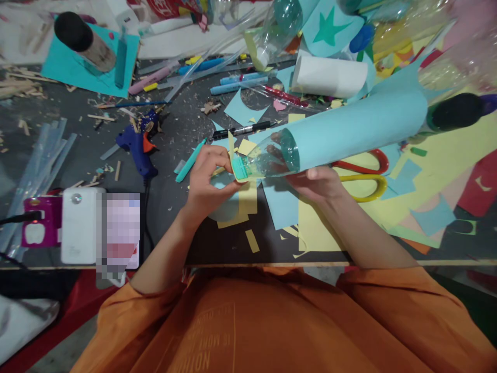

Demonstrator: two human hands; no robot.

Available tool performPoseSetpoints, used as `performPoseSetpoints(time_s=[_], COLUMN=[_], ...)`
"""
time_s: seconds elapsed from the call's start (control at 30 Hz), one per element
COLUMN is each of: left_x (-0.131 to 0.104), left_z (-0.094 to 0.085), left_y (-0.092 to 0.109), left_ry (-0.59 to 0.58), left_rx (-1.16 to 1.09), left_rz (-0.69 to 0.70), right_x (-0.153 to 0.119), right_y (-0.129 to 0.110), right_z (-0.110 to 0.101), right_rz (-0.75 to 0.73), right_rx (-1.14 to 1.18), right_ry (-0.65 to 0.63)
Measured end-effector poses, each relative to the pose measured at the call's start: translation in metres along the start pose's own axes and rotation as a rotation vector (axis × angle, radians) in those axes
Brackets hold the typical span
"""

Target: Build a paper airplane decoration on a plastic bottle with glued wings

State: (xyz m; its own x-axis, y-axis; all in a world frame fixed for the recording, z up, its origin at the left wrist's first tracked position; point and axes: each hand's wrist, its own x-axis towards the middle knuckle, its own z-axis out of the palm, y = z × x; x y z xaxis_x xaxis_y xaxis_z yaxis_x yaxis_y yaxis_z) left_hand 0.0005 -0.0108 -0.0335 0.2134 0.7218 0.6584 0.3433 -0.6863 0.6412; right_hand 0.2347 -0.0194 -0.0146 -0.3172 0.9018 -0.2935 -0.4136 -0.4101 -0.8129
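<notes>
A clear plastic bottle (272, 154) lies tilted across the front of me, its neck to the left. Light blue paper (357, 124) is wrapped around its body. At the neck sits a teal cap (239, 167). My left hand (205, 173) pinches a yellow paper piece (232, 147) that bends around the cap's end, fingers above and thumb below. My right hand (318, 181) grips the bottle from underneath, with some fingers seen through the clear plastic. Just right of that hand, scissors (368, 187) with one red and one yellow handle lie partly under the bottle.
A blue glue gun (137, 142) lies on the left, near glue sticks (39, 171). A white power bank (81, 225) and a phone (123, 228) sit at the front left. Paper scraps (277, 202), pens (243, 128) and a white paper roll (330, 76) crowd the table.
</notes>
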Motion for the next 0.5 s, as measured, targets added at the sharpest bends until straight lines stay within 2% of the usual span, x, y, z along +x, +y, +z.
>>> performPoseSetpoints(time_s=[0.2,0.5], left_x=[-0.0016,-0.0036], left_z=[0.0036,0.0021], left_y=[0.0006,0.0027], left_ry=[0.009,-0.068], left_rx=[0.006,-0.043], left_rz=[-0.066,-0.106], right_x=[-0.0011,-0.0008], right_y=[0.0011,0.0048], right_z=[0.0014,0.0010], right_rz=[-0.014,-0.024], right_rx=[-0.005,0.019], right_ry=[0.026,0.066])
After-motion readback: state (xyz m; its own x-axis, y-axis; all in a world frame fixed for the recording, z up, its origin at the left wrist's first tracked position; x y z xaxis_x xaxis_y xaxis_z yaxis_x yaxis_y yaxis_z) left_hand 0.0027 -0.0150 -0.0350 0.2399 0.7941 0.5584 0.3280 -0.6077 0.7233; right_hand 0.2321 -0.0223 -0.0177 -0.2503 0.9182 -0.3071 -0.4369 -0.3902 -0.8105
